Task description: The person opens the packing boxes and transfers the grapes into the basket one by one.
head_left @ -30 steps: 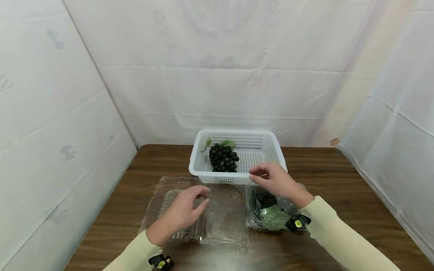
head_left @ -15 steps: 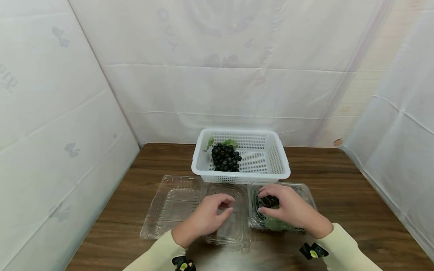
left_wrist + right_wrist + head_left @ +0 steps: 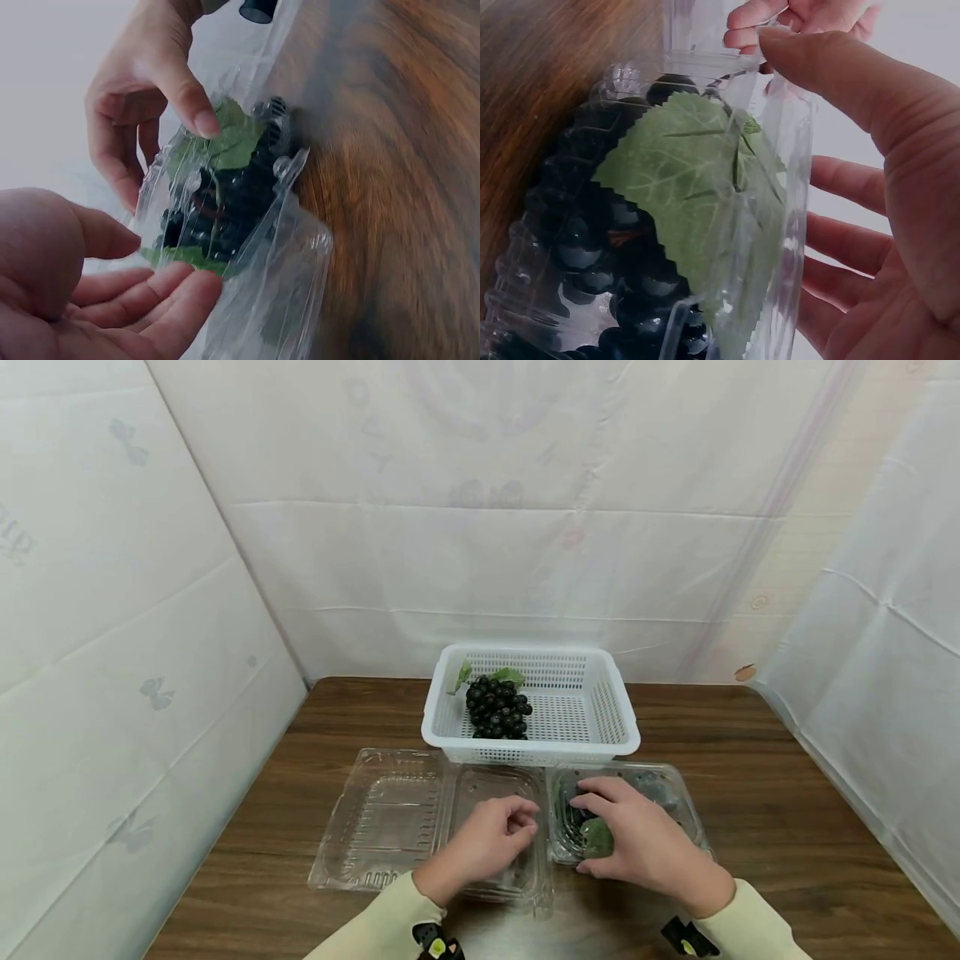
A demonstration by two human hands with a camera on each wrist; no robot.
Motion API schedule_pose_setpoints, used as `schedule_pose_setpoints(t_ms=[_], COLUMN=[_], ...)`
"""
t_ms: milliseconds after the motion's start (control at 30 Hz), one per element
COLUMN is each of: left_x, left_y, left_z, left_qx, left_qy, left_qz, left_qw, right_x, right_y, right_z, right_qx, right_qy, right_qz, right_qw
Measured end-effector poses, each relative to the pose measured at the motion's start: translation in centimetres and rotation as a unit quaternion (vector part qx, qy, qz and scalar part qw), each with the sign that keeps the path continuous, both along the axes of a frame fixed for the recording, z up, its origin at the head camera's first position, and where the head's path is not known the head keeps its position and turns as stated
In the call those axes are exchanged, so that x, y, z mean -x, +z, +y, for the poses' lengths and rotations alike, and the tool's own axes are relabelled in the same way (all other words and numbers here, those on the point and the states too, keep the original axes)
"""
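Note:
My right hand (image 3: 645, 835) spreads over a closed clear plastic clamshell box (image 3: 663, 787) at the front right. Its thumb lies at the near edge and its fingers rest over the lid. Dark grapes (image 3: 585, 247) and a green leaf (image 3: 675, 165) show through the plastic in the right wrist view. My left hand (image 3: 495, 839), fingers loosely bent and holding nothing, hovers over the right half of a second clamshell box (image 3: 397, 814), which lies spread open. In the left wrist view its fingertips are close to the grape box.
Behind the boxes stands a white perforated basket (image 3: 540, 748) with a bunch of dark grapes (image 3: 497, 706) and leaves at its left side. The brown wooden table (image 3: 772, 802) ends at white sheets (image 3: 360, 568) hung at the back and sides.
My right hand has come down from the basket's front edge onto the closed grape box. My left hand has moved right across the spread-open box, toward the grape box.

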State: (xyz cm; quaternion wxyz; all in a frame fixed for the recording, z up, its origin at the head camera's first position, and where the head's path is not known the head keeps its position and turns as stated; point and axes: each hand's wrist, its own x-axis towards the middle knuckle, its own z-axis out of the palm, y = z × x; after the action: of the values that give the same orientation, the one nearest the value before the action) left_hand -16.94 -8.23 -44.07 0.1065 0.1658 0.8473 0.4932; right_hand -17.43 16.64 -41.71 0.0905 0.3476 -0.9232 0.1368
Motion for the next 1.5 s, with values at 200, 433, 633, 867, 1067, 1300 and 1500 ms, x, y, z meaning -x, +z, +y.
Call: schedule_pose_setpoints(t_ms=[200, 433, 633, 867, 1067, 1300, 1500], left_x=[-0.1, 0.2, 0.6, 1.1, 1.5, 1.7, 1.8], left_y=[-0.7, -1.0, -1.2, -1.5, -1.9, -2.0, -1.7], left_z=[1.0, 1.5, 1.8, 2.1, 2.3, 2.4, 2.6], left_qx=[-0.133, -0.158, -0.165, -0.178, -0.163, -0.149, -0.141], left_qy=[0.016, 0.018, 0.016, 0.031, 0.041, 0.050, 0.046], left_qz=[-0.135, -0.169, -0.179, -0.167, -0.171, -0.167, -0.157], left_qw=[0.9817, 0.9728, 0.9698, 0.9693, 0.9708, 0.9735, 0.9765], right_x=[-0.1, 0.0, 0.1, 0.3, 0.1, 0.1, 0.3], right_y=[-0.2, -0.1, 0.3, 1.0, 1.2, 0.7, 0.6], right_z=[-0.1, 0.0, -0.1, -0.4, -1.0, -1.7, -2.0], right_qx=[-0.010, -0.025, -0.040, -0.082, -0.126, -0.150, -0.164], right_qy=[0.001, 0.002, 0.005, 0.022, 0.044, 0.057, 0.061], right_qz=[0.021, 0.021, -0.006, -0.022, 0.014, 0.060, 0.098], right_qw=[1.000, 0.999, 0.999, 0.996, 0.991, 0.985, 0.980])
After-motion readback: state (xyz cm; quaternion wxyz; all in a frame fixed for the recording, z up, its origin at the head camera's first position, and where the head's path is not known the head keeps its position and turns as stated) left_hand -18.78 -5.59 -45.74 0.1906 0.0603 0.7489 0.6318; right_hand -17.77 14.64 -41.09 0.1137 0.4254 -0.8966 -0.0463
